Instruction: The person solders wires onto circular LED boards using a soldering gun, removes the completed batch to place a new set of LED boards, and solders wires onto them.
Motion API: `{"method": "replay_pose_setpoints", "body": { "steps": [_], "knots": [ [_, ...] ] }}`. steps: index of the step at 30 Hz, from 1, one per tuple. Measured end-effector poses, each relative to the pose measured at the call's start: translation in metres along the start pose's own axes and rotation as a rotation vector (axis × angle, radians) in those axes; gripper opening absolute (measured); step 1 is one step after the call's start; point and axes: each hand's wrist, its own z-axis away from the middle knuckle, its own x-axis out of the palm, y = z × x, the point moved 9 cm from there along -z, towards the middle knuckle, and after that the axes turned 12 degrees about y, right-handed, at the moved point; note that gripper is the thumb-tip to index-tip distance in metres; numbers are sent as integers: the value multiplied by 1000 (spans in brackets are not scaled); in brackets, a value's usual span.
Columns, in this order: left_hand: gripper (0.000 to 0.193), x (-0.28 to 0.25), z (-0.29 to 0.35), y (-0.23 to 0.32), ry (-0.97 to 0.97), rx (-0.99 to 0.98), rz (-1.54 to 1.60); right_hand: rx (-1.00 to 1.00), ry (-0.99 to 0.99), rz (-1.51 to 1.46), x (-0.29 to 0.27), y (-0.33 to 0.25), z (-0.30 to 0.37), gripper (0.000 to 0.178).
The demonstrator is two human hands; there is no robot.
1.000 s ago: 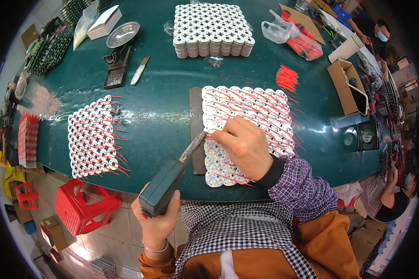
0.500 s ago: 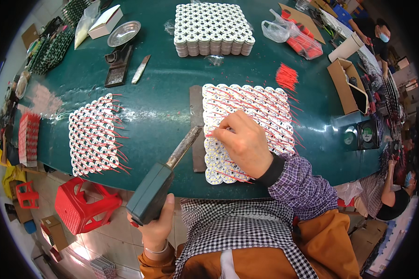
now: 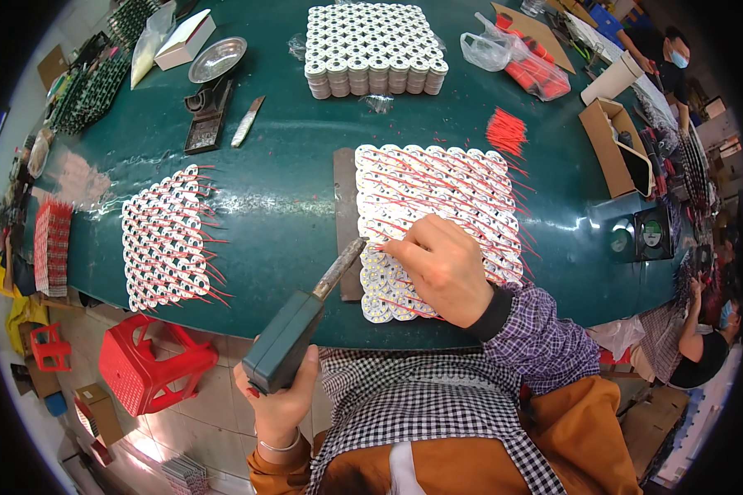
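Since half a second earlier, the grey-handled soldering iron, gripped in the left hand, had been brought back to the sheet of white round boards with red wires on the green tabletop. The right hand had its fingers pinched together on a wire there; most boards looked wired, the near rows seemingly unfinished.

We see wired disc sheet centre on counter | second sheet left | disc stack behind | stool below-left
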Motion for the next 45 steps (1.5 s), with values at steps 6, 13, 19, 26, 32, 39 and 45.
{"method": "replay_pose_setpoints", "body": {
  "steps": [6,13,19,26,32,39,45],
  "knots": [
    [55,9,-6,14,-105,71,20,18,6,-9,0,2,2,12],
    [38,5,-10,15,-12,-16,96,7,-1,-5,1,-1,1,12],
    [28,-3,-6,8,35,-117,92,18,-4,-9,1,1,2,12],
    [33,-15,1,2,100,-215,156,3,22,-9,-6,-8,-4,13],
    [33,-16,-1,9,119,-143,108,-6,28,-55,1,-13,1,13],
    [40,-20,9,4,111,-8,-52,28,0,-40,6,-10,4,14],
    [32,-10,0,8,68,-92,116,18,3,-40,7,-10,4,14]
  ]
}}
